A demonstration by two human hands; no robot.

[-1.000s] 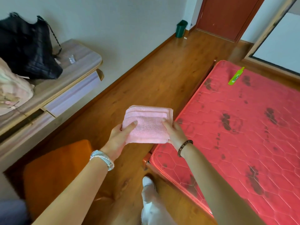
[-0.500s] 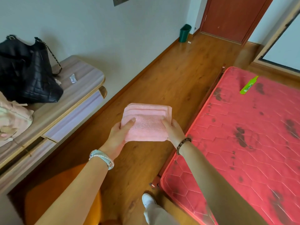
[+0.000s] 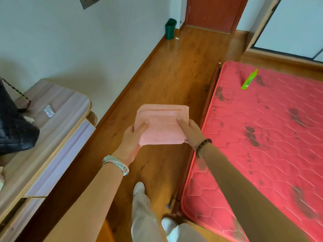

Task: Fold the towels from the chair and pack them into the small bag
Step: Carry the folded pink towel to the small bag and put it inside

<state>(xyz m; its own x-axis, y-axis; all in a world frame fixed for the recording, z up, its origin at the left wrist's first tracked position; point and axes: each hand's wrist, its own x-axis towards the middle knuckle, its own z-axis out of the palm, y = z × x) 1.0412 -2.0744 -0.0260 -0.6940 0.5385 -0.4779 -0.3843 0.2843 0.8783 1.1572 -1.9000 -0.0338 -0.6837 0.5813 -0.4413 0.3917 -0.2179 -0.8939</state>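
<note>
A folded pink towel [image 3: 161, 125] is held in the air over the wooden floor [image 3: 167, 81], between the desk [image 3: 52, 130] and the red mattress [image 3: 272, 137]. The left hand [image 3: 133, 138] grips its left edge, thumb on top and fingers underneath; the right hand [image 3: 191, 131] pinches its right edge the same way. At the desk's left edge sits a black quilted bag [image 3: 14, 128], possibly the small bag, though it is cut off by the frame

Folded towel [image 3: 161, 127] in both hands
</note>
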